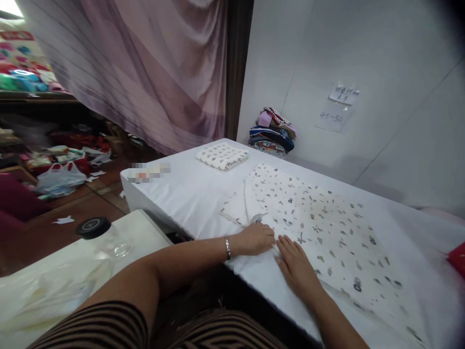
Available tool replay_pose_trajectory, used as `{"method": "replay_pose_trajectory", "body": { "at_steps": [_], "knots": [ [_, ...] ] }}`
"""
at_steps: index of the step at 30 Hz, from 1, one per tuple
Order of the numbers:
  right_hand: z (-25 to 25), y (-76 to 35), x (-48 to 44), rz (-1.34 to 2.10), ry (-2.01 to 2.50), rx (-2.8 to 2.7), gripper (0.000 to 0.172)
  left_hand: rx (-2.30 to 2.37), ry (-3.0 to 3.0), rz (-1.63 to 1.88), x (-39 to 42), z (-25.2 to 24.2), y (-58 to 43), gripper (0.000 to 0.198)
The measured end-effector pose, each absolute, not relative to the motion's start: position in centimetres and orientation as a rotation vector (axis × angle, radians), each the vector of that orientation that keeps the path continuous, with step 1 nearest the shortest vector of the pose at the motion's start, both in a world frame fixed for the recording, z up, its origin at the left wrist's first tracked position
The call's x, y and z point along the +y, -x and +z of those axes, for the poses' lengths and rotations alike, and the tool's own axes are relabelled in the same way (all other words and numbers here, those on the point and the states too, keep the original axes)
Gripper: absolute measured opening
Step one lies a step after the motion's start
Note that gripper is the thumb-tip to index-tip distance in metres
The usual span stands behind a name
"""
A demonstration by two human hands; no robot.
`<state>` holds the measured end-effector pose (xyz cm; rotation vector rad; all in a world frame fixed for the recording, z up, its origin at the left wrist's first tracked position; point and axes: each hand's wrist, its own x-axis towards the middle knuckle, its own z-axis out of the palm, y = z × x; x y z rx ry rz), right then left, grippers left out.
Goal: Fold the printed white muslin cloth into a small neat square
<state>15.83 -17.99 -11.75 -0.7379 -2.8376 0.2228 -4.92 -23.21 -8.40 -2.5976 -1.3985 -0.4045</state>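
A white cloth with small grey and beige prints lies spread over the white-covered table. Its left part is folded over, with a seam or cord line running down it. My left hand, a bracelet at its wrist, is closed on the cloth's near edge. Just right of it, my right hand lies flat on the same edge, fingers stretched forward. Farther back sits a neatly folded cloth with a similar print, apart from both hands.
A stack of folded fabrics stands by the wall behind the table. At left, a white surface holds a black-lidded clear jar and plastic packaging. A pink curtain hangs behind. Something red shows at the right edge.
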Motion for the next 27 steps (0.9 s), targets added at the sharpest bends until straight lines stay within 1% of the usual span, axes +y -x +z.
{"method": "replay_pose_trajectory", "body": {
  "at_steps": [3, 7, 10, 12, 16, 18, 21, 24, 27],
  "knots": [
    [-11.8, -15.9, -18.1, 0.195, 0.725, -2.856, 0.051, -1.581, 2.540, -0.470, -23.4, -7.4, 7.2, 0.024],
    [-11.8, -16.0, -18.0, 0.177, 0.726, -2.850, 0.052, -2.063, 2.201, -0.627, -22.7, -6.2, 9.2, 0.028],
    [-12.1, -16.0, -18.0, 0.158, 0.717, -2.838, 0.052, -2.500, 1.935, -0.504, -21.6, -5.9, 10.1, 0.026],
    [-12.3, -16.1, -18.0, 0.152, 0.711, -2.831, 0.052, -2.687, 1.791, -0.446, -21.0, -5.9, 11.0, 0.026],
    [-12.4, -16.1, -18.0, 0.153, 0.727, -2.844, 0.054, -2.864, 1.550, -0.518, -21.2, -6.0, 13.6, 0.039],
    [-12.3, -16.1, -18.0, 0.144, 0.738, -2.854, 0.055, -2.942, 1.454, -0.589, -21.6, -6.0, 14.5, 0.042],
    [-12.3, -16.1, -18.1, 0.119, 0.741, -2.855, 0.056, -3.024, 1.396, -0.744, -21.8, -6.0, 15.1, 0.045],
    [-12.3, -16.1, -18.0, 0.115, 0.737, -2.847, 0.055, -3.048, 1.457, -0.921, -21.5, -5.9, 15.1, 0.048],
    [-12.4, -16.1, -18.0, 0.114, 0.732, -2.837, 0.054, -3.033, 1.562, -1.006, -21.3, -5.4, 15.5, 0.043]
  ]
}}
